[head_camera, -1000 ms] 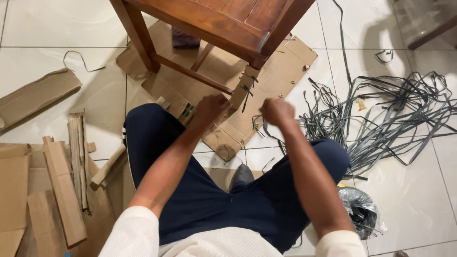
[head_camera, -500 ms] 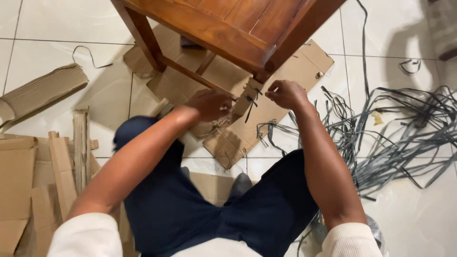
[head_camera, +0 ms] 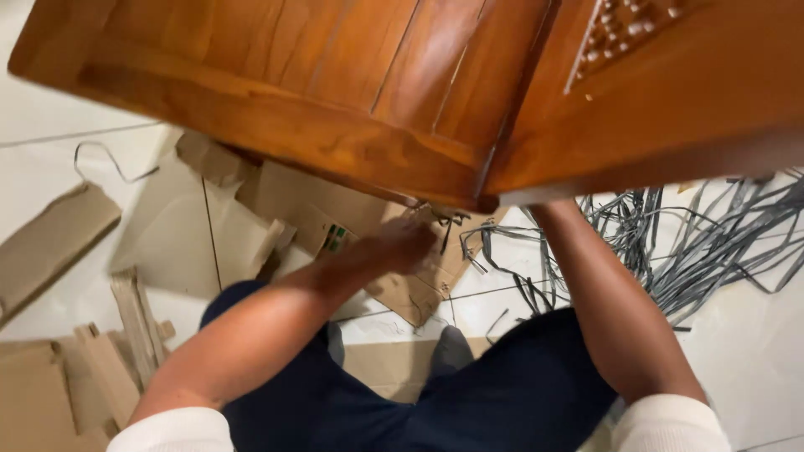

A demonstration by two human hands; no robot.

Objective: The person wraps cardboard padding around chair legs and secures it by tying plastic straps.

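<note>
Floor: pale glossy tiles (head_camera: 50,109), strewn with packing scraps, bare tile far left and lower right.
Chair: the wooden chair (head_camera: 352,92) fills the top of view, its seat edge hanging right over both arms.
Left hand: the left hand (head_camera: 402,244) reaches under the seat edge onto the flattened cardboard (head_camera: 293,201); its grip is blurred, can't tell how far closed.
Right hand: hidden behind the chair, forearm only; grip can't be told.
Label: small green-and-white patch (head_camera: 334,238) on the cardboard, just beside the left wrist.
Right side: tangled grey plastic straps (head_camera: 703,243) crowd the tiles.
Left side: loose cardboard strips (head_camera: 134,314).
</note>
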